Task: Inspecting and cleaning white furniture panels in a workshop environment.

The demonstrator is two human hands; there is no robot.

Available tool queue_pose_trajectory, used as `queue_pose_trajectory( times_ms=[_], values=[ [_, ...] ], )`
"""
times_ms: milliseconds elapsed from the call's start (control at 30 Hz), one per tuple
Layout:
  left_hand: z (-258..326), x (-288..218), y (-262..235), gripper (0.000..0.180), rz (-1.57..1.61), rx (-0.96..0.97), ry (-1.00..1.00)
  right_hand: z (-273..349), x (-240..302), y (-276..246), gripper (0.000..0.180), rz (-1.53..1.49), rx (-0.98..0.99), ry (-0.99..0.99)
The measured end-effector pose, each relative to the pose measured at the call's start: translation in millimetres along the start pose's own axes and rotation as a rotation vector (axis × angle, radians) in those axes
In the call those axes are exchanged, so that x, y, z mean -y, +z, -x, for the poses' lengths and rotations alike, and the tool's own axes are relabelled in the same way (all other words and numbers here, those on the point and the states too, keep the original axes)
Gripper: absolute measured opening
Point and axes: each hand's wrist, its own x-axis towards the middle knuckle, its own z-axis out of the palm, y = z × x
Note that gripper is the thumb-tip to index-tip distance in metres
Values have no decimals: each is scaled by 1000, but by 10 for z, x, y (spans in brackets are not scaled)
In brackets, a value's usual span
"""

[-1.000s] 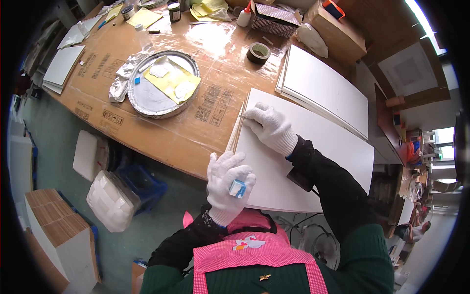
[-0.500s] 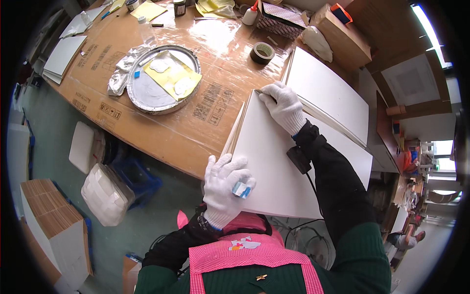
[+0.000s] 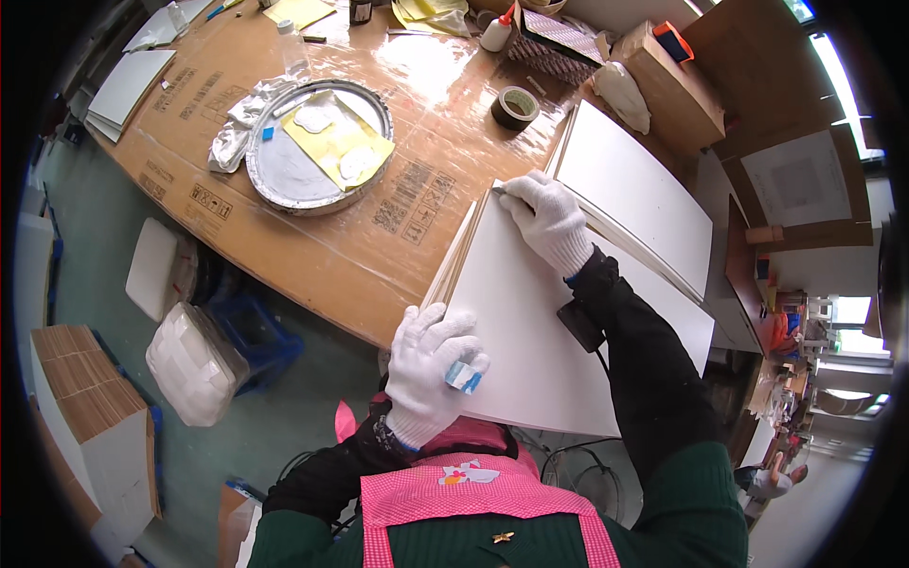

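Note:
My left hand (image 3: 431, 374), in a white knit glove, rests at the near left edge of a stack of large white boards (image 3: 530, 327). Its fingers curl round a small blue-and-white block (image 3: 464, 377). At the far left corner of the top board, my right hand (image 3: 547, 222), gloved the same way, is closed in a pinch. A small, thin greyish thing shows at its fingertips, too small to name. Beside that stack on the right lies a second stack of white boards (image 3: 639, 185).
A round lid-like tray (image 3: 284, 204) holds yellow sandpaper-like sheets (image 3: 322, 142) with white paste. Around it are a crumpled white cloth (image 3: 227, 147), a tape roll (image 3: 515, 108) and a glue bottle (image 3: 496, 34). Wrapped stools (image 3: 194, 369) stand left of the table.
The whole view has shifted slightly. My right hand remains at the board's far left corner and my left hand at its near left edge, both gripping as before.

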Motion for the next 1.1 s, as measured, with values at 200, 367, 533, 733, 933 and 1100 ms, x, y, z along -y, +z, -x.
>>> queue_pose_trajectory(
  times_ms=[200, 367, 533, 733, 933, 1100],
  values=[
    [4, 8, -5, 27, 2, -22, 1, 109, 90, -21, 6, 0, 106, -16],
    [1, -7, -10, 27, -11, -6, -2, 162, 94, -31, 6, 0, 69, 24],
    [-15, -18, -27, 26, -14, 15, -6, 146, 100, -1, 7, 38, 8, 63],
    [-20, 0, -25, 24, -3, 22, -3, 151, 121, -27, 7, 37, 56, 33],
    [-3, 0, -31, 24, -33, 14, -9, 102, 147, -8, 7, 28, 56, 45],
    [8, -7, -3, 24, -30, 7, -3, -25, -48, -16, 7, 26, 0, 53]
  ],
)
